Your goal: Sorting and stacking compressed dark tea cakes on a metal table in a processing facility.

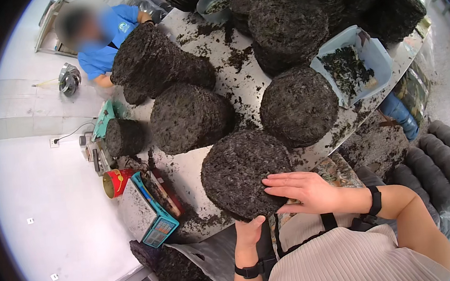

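Note:
A round stack of dark dried seaweed sheets stands in front of me at the near edge of the white table. My left hand grips its lower near edge, thumb showing and the other fingers hidden beneath. Flat on the right part of its top lies my right hand, fingers stretched and slightly apart. Just beyond are two more such stacks, one to the right and one to the left.
At left are a digital scale, a red tin and a small seaweed stack. A pale blue bin with scraps and a grey bowl stand farther back. A person in blue holds a tall stack across the table.

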